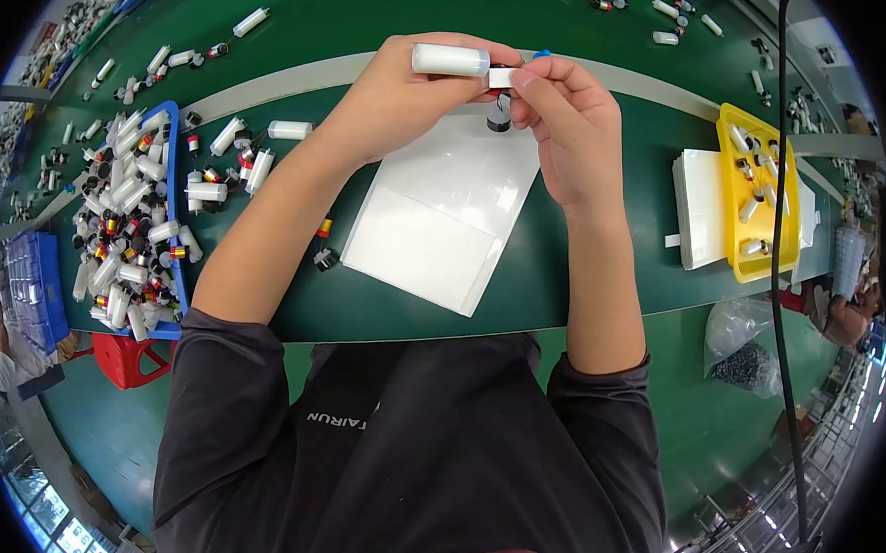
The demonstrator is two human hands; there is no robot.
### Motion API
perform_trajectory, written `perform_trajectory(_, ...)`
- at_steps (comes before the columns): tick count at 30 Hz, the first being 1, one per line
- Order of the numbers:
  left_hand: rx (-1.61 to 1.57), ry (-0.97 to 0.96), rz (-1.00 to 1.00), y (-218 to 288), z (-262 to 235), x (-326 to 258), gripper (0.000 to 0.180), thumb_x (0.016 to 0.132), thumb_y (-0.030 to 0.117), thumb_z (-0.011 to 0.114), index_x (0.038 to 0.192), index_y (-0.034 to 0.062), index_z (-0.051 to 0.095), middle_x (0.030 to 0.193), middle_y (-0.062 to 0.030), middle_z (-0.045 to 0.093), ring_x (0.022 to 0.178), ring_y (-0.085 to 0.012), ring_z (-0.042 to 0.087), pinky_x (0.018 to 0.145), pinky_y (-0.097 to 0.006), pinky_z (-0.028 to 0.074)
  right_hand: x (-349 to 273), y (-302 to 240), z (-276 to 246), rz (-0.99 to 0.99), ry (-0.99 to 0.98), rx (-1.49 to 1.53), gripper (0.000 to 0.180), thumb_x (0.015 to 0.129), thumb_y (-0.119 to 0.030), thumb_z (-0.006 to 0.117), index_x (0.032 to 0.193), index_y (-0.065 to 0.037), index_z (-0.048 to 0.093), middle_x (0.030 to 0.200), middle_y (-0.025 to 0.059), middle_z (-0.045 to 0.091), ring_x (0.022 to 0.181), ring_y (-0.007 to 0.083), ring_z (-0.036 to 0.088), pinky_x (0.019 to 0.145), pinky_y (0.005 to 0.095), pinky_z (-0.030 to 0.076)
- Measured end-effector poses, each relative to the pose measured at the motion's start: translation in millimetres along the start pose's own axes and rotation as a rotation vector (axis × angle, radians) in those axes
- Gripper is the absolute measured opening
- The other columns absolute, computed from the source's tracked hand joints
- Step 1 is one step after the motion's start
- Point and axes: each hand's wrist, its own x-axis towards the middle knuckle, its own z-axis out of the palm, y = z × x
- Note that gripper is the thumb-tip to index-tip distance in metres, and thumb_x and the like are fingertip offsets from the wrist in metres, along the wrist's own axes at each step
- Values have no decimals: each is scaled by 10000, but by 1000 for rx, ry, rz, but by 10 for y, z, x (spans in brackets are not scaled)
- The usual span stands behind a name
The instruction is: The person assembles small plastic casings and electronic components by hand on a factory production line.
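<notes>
My left hand [398, 94] holds a white plastic cylinder [449, 59] lying sideways between thumb and fingers. My right hand [567, 120] pinches a small white piece [501, 76] at the cylinder's right end, and a bit of blue shows above its fingertips. Both hands meet above a white sheet [445, 211] on the green table [583, 279]. A small dark round part [498, 121] sits just under the hands at the sheet's top edge.
A blue tray [171, 171] at the left holds several white cylinders and small red-and-black parts, with more loose beside it. A yellow tray [734, 191] with a few parts rests on white sheets at the right. Two small parts [323, 245] lie by my left forearm.
</notes>
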Motion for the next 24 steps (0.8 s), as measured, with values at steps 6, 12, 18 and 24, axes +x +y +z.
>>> perform_trajectory(6, -8, -2, -13, 14, 10, 6, 268, 955, 23, 589, 1196, -23, 698, 1157, -133, 708, 1045, -197, 694, 963, -327, 573, -14, 57, 22, -50, 53, -88, 118, 908, -51, 703, 985, 20, 648, 851, 48, 673, 723, 92, 620, 661, 230, 503)
perform_trajectory(12, -24, -42, 4, -8, -28, 3, 276, 943, 8, 618, 1205, -28, 693, 1160, -145, 708, 1047, -197, 694, 957, -322, 576, -55, 81, 100, -131, 105, -177, 108, 914, -38, 707, 980, 17, 642, 877, 39, 686, 752, 76, 637, 680, 218, 523)
perform_trajectory(18, -94, 1, -51, -16, 2, 15, 280, 939, 70, 693, 1200, -34, 692, 1138, -145, 715, 1027, -201, 702, 955, -324, 576, -65, 92, 77, -166, 88, -215, 110, 913, -35, 713, 978, 15, 639, 903, 34, 690, 795, 65, 637, 697, 207, 520)
perform_trajectory(24, -177, -45, -19, -68, -15, 2, 286, 955, 70, 675, 1220, -41, 676, 1161, -160, 702, 1046, -216, 699, 958, -324, 579, -7, 39, -6, -72, 3, -77, 176, 894, -84, 749, 1016, -35, 633, 944, 39, 682, 882, 96, 624, 794, 247, 484)
